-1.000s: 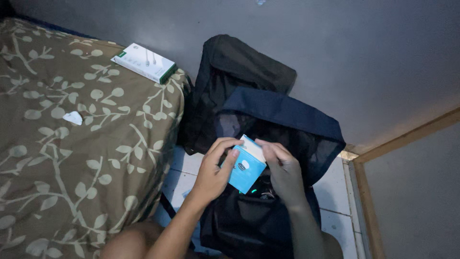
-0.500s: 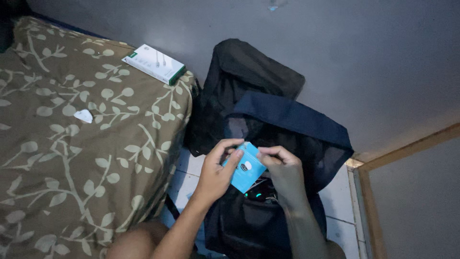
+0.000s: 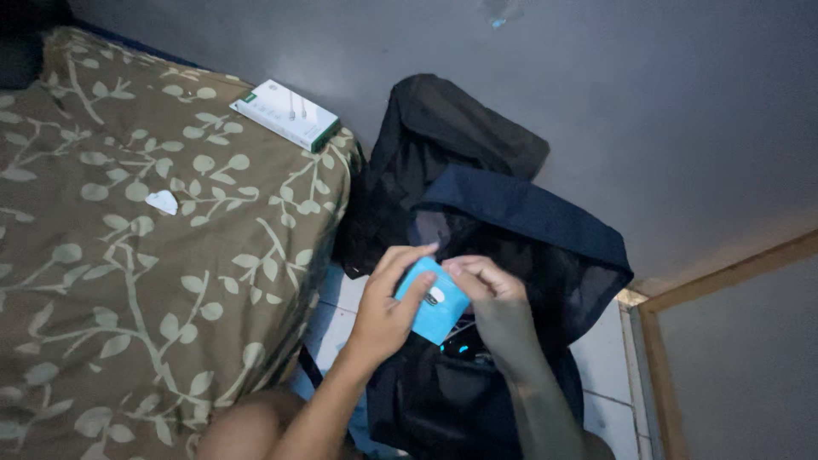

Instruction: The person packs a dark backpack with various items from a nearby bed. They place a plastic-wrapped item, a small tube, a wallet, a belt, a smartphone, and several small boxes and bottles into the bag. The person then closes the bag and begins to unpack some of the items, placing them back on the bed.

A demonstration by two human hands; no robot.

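Note:
A small light-blue box [image 3: 434, 308] with a pale oval picture on its front is held over an open dark backpack [image 3: 511, 255]. My left hand [image 3: 388, 302] grips the box from its left side, thumb across the front. My right hand [image 3: 490, 302] pinches the box's top right corner with its fingertips. The box's white top flap does not show from this angle. Inside the bag, just under the box, a small green light glows [image 3: 462, 347].
A mattress with a brown leaf-patterned sheet [image 3: 128, 281] fills the left. On it lie a flat white and green box [image 3: 288, 114] and a small white scrap [image 3: 162, 202]. Grey wall behind, white floor tiles [image 3: 609, 341], a wooden frame [image 3: 724, 273] at right.
The box's white top flap, visible a second ago, has been pressed down out of sight. Both hands stayed on the box. The view has shifted slightly.

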